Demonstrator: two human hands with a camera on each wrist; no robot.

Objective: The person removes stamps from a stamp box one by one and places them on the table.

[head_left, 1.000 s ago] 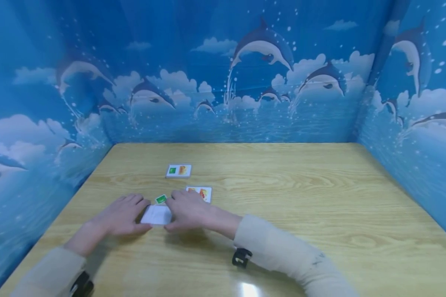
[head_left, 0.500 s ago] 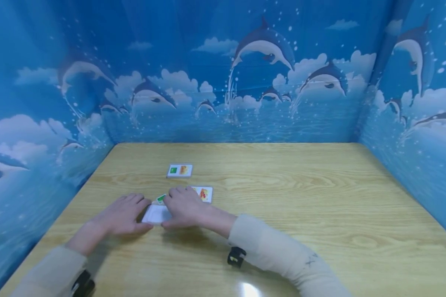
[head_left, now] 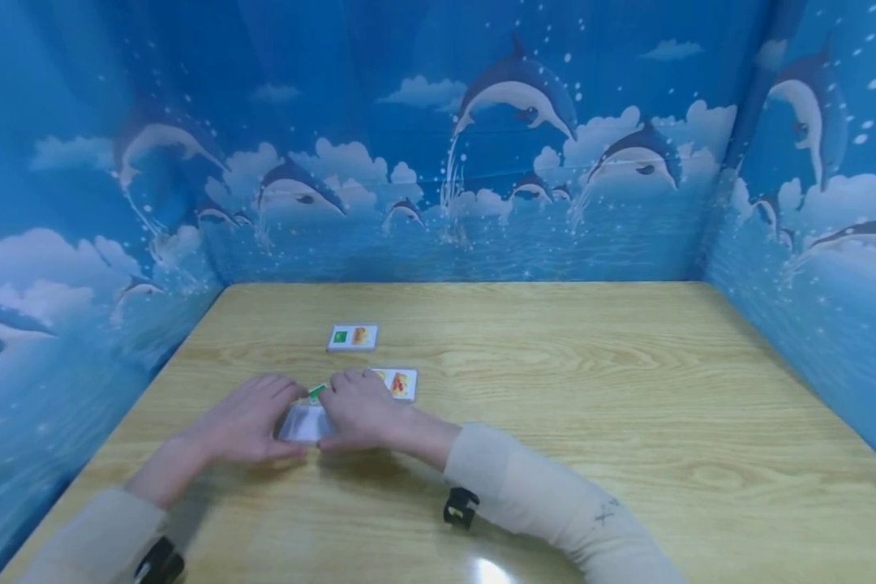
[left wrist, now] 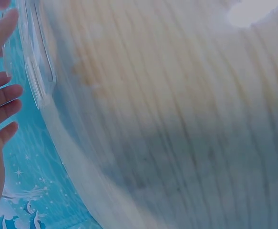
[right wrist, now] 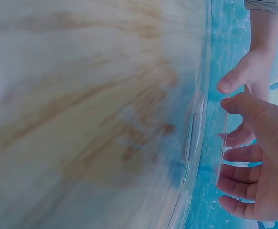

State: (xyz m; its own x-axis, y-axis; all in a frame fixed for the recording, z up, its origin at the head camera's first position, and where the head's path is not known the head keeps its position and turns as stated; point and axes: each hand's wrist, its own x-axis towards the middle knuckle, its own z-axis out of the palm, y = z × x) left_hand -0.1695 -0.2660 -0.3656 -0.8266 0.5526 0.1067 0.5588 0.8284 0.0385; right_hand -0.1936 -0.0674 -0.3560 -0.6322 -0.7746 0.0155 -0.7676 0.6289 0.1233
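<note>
Head view shows the left hand (head_left: pixel 251 422) and right hand (head_left: pixel 359 412) gripping a clear plastic panel (head_left: pixel 305 425) by opposite ends, raised above the wooden table (head_left: pixel 591 422). Just behind it sits a small green card (head_left: pixel 317 392); one food-picture tile (head_left: pixel 403 385) is partly hidden by the right hand, another tile (head_left: pixel 353 337) farther back.

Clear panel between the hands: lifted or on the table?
Lifted: both wrist views show dolphin-print backdrop between the clear panel and the tabletop.

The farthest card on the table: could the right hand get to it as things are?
Probably yes: only tabletop shows between the right hand and that far card, and nothing covers it. It would likely need to let go of the clear flat piece first.
</note>
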